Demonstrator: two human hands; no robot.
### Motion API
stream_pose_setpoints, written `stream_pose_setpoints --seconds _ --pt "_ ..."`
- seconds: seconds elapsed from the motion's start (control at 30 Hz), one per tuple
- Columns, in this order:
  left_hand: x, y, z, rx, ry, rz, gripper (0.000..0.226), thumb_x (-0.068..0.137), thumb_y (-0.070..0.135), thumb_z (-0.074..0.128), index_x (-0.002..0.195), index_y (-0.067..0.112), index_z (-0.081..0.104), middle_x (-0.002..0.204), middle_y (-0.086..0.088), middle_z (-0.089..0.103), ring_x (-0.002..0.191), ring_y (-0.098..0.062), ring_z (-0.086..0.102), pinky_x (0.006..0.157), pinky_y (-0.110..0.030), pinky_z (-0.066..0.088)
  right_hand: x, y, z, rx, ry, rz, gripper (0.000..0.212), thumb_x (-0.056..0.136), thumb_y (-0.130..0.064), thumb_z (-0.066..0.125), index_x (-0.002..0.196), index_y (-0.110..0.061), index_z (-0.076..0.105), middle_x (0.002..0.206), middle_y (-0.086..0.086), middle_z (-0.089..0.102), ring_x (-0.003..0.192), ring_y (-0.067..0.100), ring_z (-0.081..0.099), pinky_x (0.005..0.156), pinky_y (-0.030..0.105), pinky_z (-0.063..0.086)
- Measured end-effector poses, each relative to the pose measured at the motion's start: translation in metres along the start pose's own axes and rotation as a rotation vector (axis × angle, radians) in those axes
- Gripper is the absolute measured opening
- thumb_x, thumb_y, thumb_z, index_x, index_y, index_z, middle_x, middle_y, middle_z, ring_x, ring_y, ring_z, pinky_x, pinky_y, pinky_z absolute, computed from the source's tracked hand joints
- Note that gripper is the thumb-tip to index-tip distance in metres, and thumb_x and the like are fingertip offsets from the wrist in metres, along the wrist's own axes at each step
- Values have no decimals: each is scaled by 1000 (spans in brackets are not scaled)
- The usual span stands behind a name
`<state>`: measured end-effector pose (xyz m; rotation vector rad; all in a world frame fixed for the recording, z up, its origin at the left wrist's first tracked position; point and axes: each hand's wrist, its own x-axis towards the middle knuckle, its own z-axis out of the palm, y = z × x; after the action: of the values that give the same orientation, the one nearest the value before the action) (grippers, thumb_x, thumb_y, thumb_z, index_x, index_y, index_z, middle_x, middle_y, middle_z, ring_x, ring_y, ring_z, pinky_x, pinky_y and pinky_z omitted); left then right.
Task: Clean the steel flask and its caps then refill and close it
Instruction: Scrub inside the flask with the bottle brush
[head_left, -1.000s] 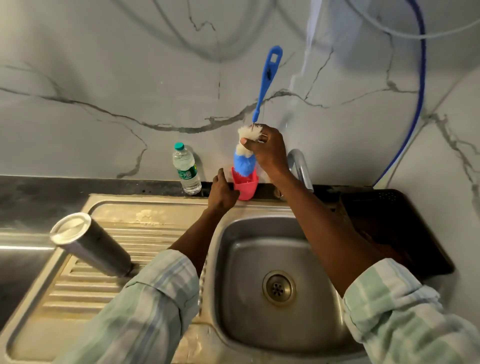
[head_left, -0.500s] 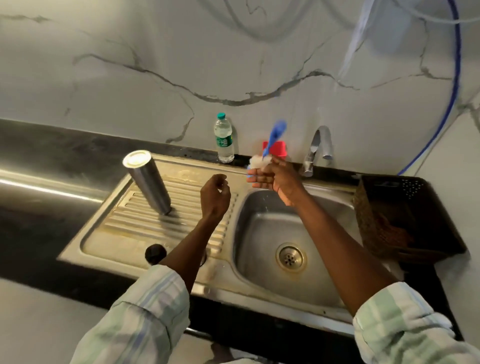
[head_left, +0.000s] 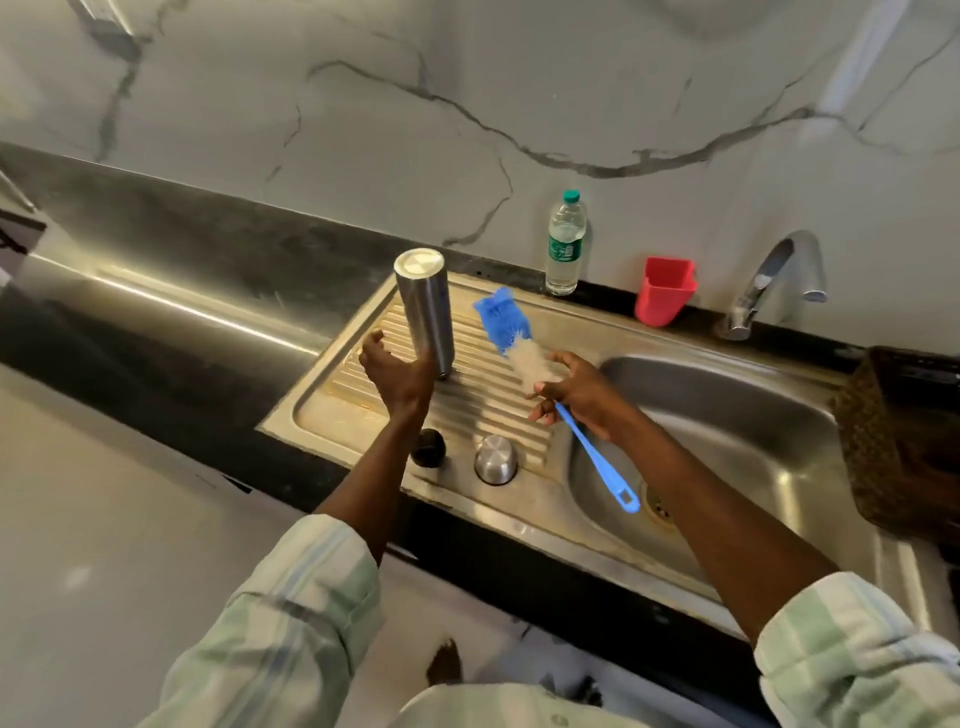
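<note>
Steel flask (head_left: 426, 312), rigid and likely slippery, stands just beyond the open left-hand fingers (head_left: 375, 347); grip mid-body, while right-hand fingers (head_left: 551, 387) pinch the brush (head_left: 524, 358).

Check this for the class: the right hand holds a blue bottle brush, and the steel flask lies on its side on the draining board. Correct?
One error: the head view shows the steel flask standing upright on the draining board. The right hand does hold the blue bottle brush.

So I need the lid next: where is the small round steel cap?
The small round steel cap sits on the draining board's front edge, right of the black cap.
</note>
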<state>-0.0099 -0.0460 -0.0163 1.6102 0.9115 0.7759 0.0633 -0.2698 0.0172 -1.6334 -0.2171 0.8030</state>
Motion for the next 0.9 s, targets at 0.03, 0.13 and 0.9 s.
stream_pose_setpoints --seconds 0.03,0.13,0.9 --pt "4 -3 0 33 -83 -28 86 71 28 84 141 10 37 138 -10 41 128 -25 42 105 -38 42 0 4 3 -40 22 6 52 94 9 50 140 -5 32 87 20 65 47 22 66 38 23 47" --pt "26 -10 -1 106 -298 -45 108 68 34 89 152 11 25 154 -13 33 139 -27 36 114 -45 36 3 11 21 -164 103 23 45 95 10 44 138 -2 43 89 13 61 42 13 62 34 18 38" --pt "23 17 68 -222 -491 -90 68 73 32 87 128 9 54 115 -3 67 102 -17 66 85 -28 56 -48 33 25 -65 707 -187 19 92 -28 65 111 -23 65 86 -12 68 64 -5 63 58 8 46"
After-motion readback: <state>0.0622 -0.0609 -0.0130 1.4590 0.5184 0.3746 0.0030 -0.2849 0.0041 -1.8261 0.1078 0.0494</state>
